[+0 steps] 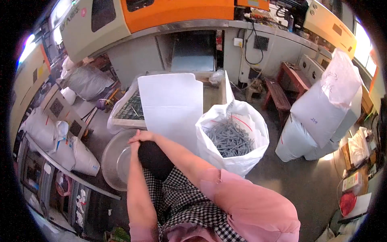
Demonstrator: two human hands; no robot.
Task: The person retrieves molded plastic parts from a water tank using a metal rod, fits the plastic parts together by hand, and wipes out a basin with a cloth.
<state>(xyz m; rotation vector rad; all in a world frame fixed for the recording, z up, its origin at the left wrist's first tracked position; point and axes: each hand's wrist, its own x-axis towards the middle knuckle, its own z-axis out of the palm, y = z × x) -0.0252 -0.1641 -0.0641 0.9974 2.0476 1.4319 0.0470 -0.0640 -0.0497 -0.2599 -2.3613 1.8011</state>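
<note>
My left hand (134, 142) and my right hand (144, 136) are together by my knee, over the edge of a round metal basin (111, 161). Their fingers are folded against each other, and nothing else shows between them. Ahead of the hands, a white board (171, 103) leans on a crate (128, 122) lined with white plastic. To the right of my forearm stands an open white sack (242, 163) holding many grey plastic pieces (229, 139).
An orange and grey machine (177, 16) spans the back. Full white sacks (322, 109) are stacked at the right, near a red-brown wooden bench (278, 94). More sacks (82, 155) stand at the left beside a metal rack (72, 173).
</note>
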